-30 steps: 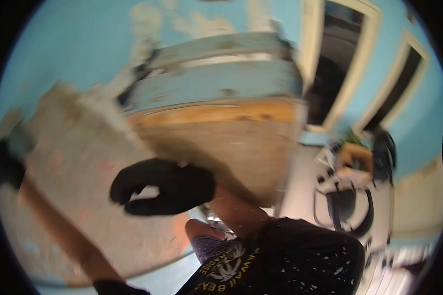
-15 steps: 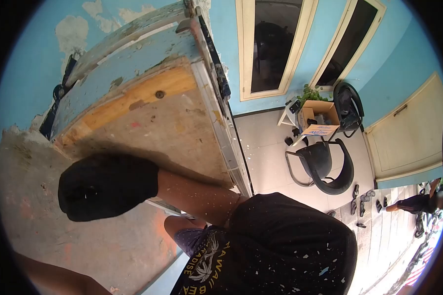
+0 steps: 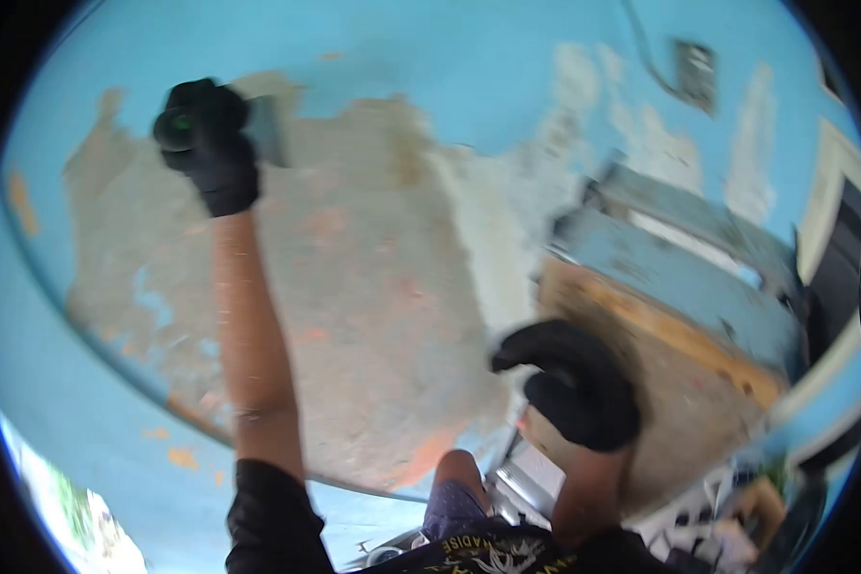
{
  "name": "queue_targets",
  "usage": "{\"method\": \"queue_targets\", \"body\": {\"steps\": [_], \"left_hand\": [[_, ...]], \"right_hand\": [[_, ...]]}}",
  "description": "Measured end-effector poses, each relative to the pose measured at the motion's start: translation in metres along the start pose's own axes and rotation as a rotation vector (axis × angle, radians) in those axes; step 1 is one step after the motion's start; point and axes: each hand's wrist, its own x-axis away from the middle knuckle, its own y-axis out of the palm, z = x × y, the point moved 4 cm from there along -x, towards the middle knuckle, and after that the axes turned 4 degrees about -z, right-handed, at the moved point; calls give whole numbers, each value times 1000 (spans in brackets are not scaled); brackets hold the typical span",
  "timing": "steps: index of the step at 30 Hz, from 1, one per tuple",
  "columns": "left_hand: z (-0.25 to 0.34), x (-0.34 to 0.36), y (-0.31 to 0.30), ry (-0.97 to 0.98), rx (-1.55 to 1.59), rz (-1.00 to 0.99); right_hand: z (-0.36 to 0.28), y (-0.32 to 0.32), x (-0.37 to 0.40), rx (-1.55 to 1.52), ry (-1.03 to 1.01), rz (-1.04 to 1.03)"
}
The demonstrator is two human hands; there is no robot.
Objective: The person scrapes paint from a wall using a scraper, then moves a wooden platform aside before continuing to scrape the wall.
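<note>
My left hand, in a black glove, is raised to the upper left and closed around a scraper. The flat blade of the scraper points right, close to the edge where blue paint meets bare plaster; whether it touches is hard to tell. Part of the dark handle is hidden by my fingers. The peeled wall shows grey plaster with orange patches. Lower right, my right hand, also black-gloved, has thumb and fingers curved apart with nothing between them. It is in front of a worn wooden board.
A paint-chipped blue ledge juts out above the board on the right. An electrical box with a cable is on the upper wall. Metal rungs or rails show below, near my knee. Much of the view is blurred.
My view has swung left from the chairs and windows to the peeled wall. My left hand has come into view, raised with the scraper. My right hand now shows its curved fingers.
</note>
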Motion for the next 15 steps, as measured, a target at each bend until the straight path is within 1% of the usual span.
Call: {"method": "queue_targets", "body": {"steps": [1, 2, 3, 4, 6, 8, 9, 11, 12, 13, 14, 15], "left_hand": [[14, -10, -16, -6, 175, -102], [21, -15, -28, -20, 364, -216], [19, -20, -41, 30, 383, -182], [11, -17, -50, 64, 411, -153], [-63, 4, -46, -140, 291, 161], [-91, 32, -33, -301, 194, 395], [-76, 34, -26, -296, 190, 394], [-7, 32, 9, -59, 191, -38], [9, 28, 9, 17, 362, -61], [30, 23, 8, 113, 447, -170], [44, 17, 6, 211, 531, -282], [28, 16, -2, 216, 458, -279]], "right_hand": [[-6, -1, 0, 140, -62, -22], [-11, 1, 0, 158, -15, 6], [-10, 3, 0, 120, -49, 56], [-10, 10, -2, 102, -73, 30], [-12, 13, 2, 31, -86, 230], [-7, 8, 2, 37, -109, 193], [-9, 7, 2, 53, -77, 155], [-7, 2, 3, 65, -52, 125], [-4, 1, 3, 41, -42, 61], [-3, -1, 2, 16, -33, -4], [-3, -6, 0, 11, -37, -2], [-4, -7, -2, 55, -51, -51]]}}
